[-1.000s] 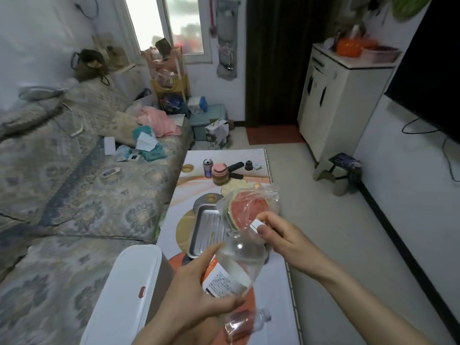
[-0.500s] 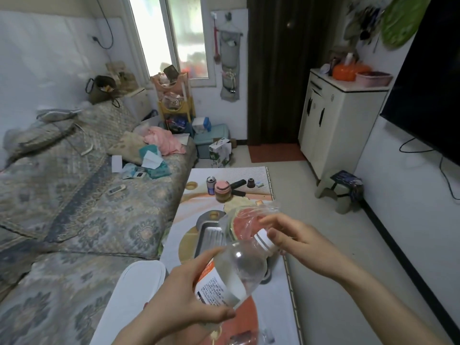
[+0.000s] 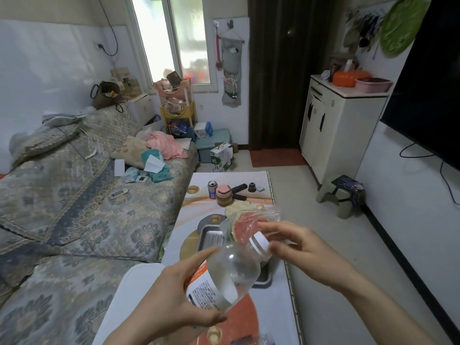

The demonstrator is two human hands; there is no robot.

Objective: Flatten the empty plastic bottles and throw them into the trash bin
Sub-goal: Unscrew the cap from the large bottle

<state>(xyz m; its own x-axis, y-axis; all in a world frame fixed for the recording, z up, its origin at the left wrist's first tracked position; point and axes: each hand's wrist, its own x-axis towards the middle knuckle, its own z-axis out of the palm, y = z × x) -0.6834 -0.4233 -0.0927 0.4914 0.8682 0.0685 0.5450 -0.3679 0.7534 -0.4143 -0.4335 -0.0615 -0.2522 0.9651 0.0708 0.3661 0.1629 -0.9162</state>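
Note:
A clear plastic bottle (image 3: 231,272) with an orange and white label and a white cap (image 3: 260,242) is held tilted above the table, cap pointing up and to the right. My left hand (image 3: 174,302) grips its lower body around the label. My right hand (image 3: 301,250) is at the cap, with its thumb against the cap's side and its fingers curled over it. The white lid of the trash bin (image 3: 129,290) shows at the lower left, between the sofa and the table.
The low table (image 3: 273,295) carries a metal tray (image 3: 211,239), wrapped watermelon (image 3: 246,225), a can (image 3: 212,189) and a pink-lidded jar (image 3: 224,195). A cluttered sofa (image 3: 74,207) runs along the left. A stool (image 3: 346,192) and white cabinet (image 3: 341,125) stand to the right.
The view has tilted up, showing more of the room. Both hands have raised the bottle slightly. My right hand has shifted on the cap, from covering it to sitting beside it.

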